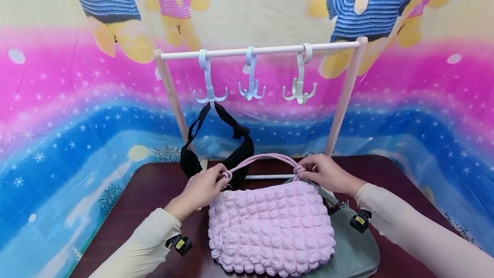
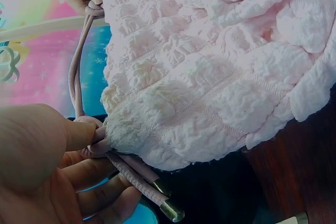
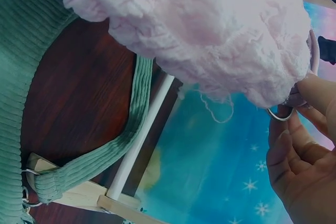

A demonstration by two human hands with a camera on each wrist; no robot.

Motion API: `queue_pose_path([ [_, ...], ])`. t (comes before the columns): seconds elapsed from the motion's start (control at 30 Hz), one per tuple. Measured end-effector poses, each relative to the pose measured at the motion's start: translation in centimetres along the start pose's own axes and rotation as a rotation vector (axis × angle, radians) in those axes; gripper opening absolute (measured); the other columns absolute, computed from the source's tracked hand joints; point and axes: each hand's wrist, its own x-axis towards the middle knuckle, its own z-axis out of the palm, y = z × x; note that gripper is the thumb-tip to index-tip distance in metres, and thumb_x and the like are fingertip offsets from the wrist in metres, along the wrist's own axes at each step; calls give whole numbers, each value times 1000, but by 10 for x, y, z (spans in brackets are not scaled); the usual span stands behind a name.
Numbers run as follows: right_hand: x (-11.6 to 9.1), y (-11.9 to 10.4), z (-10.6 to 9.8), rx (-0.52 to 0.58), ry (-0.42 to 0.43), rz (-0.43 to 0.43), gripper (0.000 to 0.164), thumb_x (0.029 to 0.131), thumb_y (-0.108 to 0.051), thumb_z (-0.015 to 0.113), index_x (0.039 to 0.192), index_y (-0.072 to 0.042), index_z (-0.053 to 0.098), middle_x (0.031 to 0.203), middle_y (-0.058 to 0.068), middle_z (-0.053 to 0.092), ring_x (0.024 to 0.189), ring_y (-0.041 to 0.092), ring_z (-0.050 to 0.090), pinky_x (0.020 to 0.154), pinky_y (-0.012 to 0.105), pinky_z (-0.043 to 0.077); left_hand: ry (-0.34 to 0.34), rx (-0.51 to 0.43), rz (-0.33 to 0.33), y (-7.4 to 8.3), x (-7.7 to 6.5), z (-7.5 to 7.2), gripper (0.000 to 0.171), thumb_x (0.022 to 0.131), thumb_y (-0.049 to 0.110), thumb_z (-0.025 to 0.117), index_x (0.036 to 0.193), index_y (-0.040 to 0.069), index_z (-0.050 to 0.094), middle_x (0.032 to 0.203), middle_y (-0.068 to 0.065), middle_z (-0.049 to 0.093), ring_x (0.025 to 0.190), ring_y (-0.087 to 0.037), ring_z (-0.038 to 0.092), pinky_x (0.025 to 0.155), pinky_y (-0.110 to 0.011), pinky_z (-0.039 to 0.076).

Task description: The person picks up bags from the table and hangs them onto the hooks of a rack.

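Note:
A pink puffy handbag (image 1: 270, 226) hangs upright between both hands, in front of the rack. My left hand (image 1: 204, 185) pinches the knot at the left end of its cord handle (image 1: 266, 156). In the left wrist view, cord ends with metal tips (image 2: 172, 209) dangle below those fingers. At the other end, my right hand (image 1: 328, 173) pinches the right knot, and a metal ring (image 3: 279, 115) shows beside the fingers in the right wrist view. Behind the pink bag lies a green corduroy bag (image 1: 351, 239), partly hidden, its strap (image 3: 94, 166) stretched over the table.
A rack (image 1: 262, 50) stands at the back with a white hook (image 1: 210, 83), a middle hook (image 1: 251, 78) and a right hook (image 1: 299, 78). A black bag (image 1: 241, 153) hangs by its strap from the left hook. The table (image 1: 154, 196) is dark wood.

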Motion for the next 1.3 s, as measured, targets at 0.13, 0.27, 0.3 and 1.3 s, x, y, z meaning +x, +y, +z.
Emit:
queue_pose_path([
  [0.13, 0, -3, -2, 1, 10, -1, 15, 96, -18, 69, 110, -17, 76, 101, -4, 70, 90, 11, 61, 77, 26, 54, 6, 7, -1, 1, -1, -3, 13, 102, 29, 62, 110, 20, 64, 78, 4, 62, 56, -13, 49, 54, -30, 38],
  [0.27, 0, -5, -4, -8, 23, -12, 17, 96, -17, 69, 112, -15, 76, 102, -2, 71, 90, 10, 61, 76, 26, 54, 7, 11, -1, 3, -2, -6, 13, 102, 30, 61, 109, 20, 64, 78, 4, 62, 56, -14, 49, 53, -30, 38],
  [0.3, 0, -6, -5, -9, 26, -17, 17, 96, -16, 69, 112, -14, 75, 103, -1, 71, 89, 10, 61, 76, 26, 54, 7, 14, 0, 3, -2, -7, 12, 102, 30, 61, 109, 20, 64, 78, 4, 62, 57, -13, 49, 53, -30, 38],
  [1.3, 3, -20, -18, -14, 113, -15, 20, 96, -13, 69, 114, -12, 76, 99, 1, 71, 81, 11, 59, 68, 27, 52, 69, 2, 49, 6, -2, -30, 16, 103, 30, 59, 114, 20, 64, 86, 2, 68, 58, -11, 51, 53, -29, 39],
])
